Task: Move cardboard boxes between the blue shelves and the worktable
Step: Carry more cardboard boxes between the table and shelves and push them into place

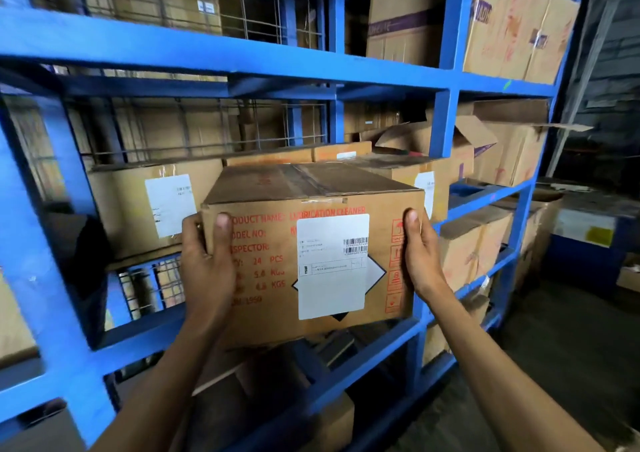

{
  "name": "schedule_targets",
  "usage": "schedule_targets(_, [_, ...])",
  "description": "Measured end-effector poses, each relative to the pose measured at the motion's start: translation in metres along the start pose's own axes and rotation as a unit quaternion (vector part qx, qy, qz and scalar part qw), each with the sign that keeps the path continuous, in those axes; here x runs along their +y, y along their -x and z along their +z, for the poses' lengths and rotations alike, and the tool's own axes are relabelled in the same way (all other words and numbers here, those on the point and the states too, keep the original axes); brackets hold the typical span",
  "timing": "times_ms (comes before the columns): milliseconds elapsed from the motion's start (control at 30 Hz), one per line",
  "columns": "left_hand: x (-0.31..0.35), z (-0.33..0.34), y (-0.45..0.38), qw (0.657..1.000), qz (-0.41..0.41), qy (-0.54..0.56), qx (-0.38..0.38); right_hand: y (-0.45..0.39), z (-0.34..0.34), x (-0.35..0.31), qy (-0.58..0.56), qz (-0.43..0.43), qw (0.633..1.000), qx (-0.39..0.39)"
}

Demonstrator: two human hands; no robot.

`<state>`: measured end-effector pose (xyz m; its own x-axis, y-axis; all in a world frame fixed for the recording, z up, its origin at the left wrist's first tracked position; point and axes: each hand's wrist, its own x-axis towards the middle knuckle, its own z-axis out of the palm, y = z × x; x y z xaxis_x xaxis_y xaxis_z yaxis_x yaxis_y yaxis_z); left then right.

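At the front of the blue metal shelves [221,60], a brown cardboard box with red print and a white label [311,254] is grasped in a two-sided grip: left hand [207,261] and right hand [420,254] clasp its opposite edges, thumbs on its front face.

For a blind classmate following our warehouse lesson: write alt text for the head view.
Both hands, left and right, grip the sides of a box with a white label, held at blue shelves stacked with more boxes.
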<state>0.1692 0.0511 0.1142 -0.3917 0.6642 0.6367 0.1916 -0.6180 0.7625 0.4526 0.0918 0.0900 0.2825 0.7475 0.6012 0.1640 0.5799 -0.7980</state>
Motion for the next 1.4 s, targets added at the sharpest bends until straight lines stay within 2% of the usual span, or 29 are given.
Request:
schedule_targets(400, [-0.067,0.126,-0.029,0.992,-0.007,-0.098,0.084,-0.141,-0.007,0.109,-0.016,-0.036,0.999,-0.001])
schedule_targets(567, [-0.081,0.155,-0.028,0.989,0.025,-0.099,0.106,-0.167,0.001,0.14,0.031,-0.076,0.996,0.04])
schedule_targets(733, [-0.093,0.173,-0.023,0.993,0.043,-0.051,0.099,-0.183,0.011,0.172,0.127,-0.116,0.982,0.075])
schedule_targets(1000, [-0.111,0.187,-0.039,0.992,0.046,-0.061,0.102,-0.203,0.026,0.197,0.223,-0.174,0.946,0.157])
schedule_targets(1200, [-0.122,0.189,-0.041,0.988,0.061,-0.082,0.118,-0.207,0.027,0.201,0.265,-0.195,0.93,0.166])
schedule_targets(1400, [-0.116,0.179,-0.049,0.985,0.086,-0.129,0.074,-0.203,0.021,0.188,0.322,-0.168,0.923,0.128])
